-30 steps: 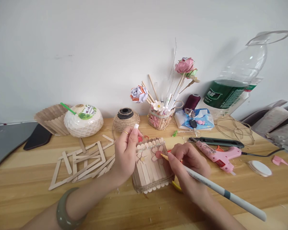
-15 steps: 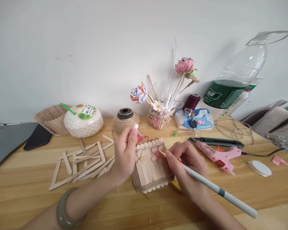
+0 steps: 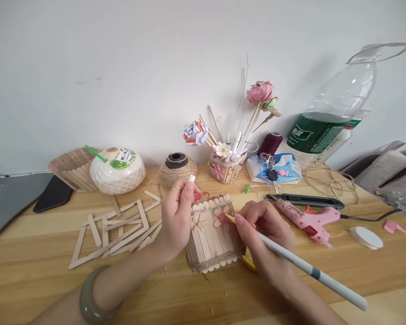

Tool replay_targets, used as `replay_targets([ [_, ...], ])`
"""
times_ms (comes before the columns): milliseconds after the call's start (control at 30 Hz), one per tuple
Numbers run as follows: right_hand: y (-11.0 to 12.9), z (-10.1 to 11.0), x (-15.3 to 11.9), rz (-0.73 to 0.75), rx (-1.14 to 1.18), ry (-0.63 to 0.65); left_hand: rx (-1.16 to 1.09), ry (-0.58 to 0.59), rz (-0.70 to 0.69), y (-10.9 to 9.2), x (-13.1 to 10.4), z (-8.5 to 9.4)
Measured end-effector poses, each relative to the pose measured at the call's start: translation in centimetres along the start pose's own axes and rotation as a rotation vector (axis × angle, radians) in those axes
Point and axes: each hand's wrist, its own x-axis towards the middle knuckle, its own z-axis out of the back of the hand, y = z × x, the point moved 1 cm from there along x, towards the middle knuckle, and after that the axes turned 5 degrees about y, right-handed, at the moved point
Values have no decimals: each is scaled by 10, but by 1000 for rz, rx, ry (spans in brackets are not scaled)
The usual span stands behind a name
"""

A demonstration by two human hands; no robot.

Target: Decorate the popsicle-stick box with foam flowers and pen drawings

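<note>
with the marker [image 3: 291, 256] gripped by the right hand [image 3: 265, 230] and its tip [image 3: 230, 219] at the red disc [image 3: 222, 218] just beyond that grip, the stick box [image 3: 211, 241] is best steadied beside the left hand [image 3: 178, 214], whose hold cannot be told, and strokes kept light.

This looks like a home craft corner, with loose craft sticks [image 3: 94, 230] and a coconut drink [image 3: 117, 175] on the left of a wooden table [image 3: 149, 298] and a hot-glue gun [image 3: 313, 221] on the right.
</note>
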Motion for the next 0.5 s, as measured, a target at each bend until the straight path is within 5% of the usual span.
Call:
replay_targets([
  [500, -1, -1, 0, 12, -40, 18, -34, 16, -18, 2, 0, 0],
])
